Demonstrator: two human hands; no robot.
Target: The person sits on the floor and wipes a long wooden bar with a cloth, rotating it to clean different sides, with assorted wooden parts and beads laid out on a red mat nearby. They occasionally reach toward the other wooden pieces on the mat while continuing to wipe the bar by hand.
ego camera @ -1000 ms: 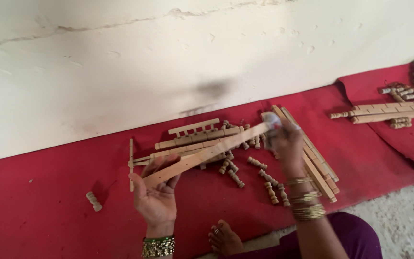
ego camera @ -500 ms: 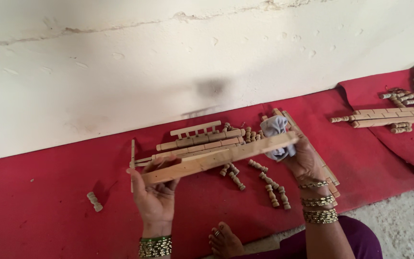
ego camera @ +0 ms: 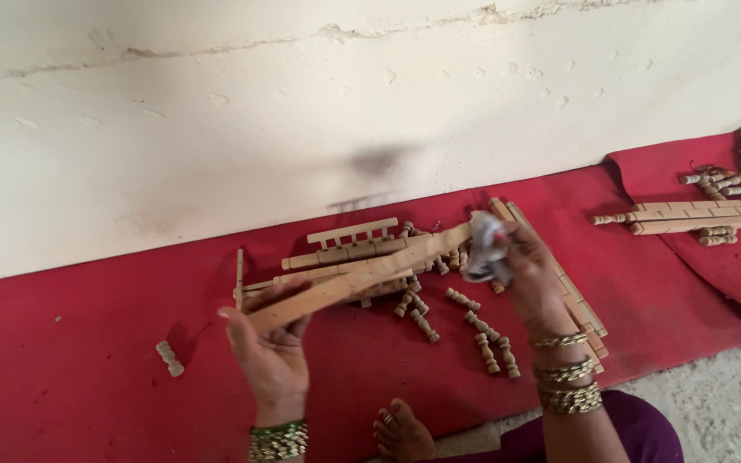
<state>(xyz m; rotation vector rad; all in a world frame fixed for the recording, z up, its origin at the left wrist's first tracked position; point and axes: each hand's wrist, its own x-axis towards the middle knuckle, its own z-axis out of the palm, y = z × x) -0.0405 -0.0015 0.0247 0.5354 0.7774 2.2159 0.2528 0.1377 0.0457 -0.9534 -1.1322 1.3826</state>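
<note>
Left hand [ego camera: 274, 351] closed around slat [ego camera: 362, 279] end, right hand [ego camera: 529, 274] clutching cloth [ego camera: 484, 249] against other end, above red mat [ego camera: 87, 403]

Your left hand [ego camera: 274, 347] sits low and left of centre, palm up, fingers curled closed, a beaded band at the wrist. Your right hand [ego camera: 529, 274] is raised right of centre, fingers apparently pinched shut, though blurred, with stacked bangles along the forearm.

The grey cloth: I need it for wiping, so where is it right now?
In the head view, the grey cloth is bunched in the right hand, pressed against the far end of the wooden slat held above the red mat.
</note>
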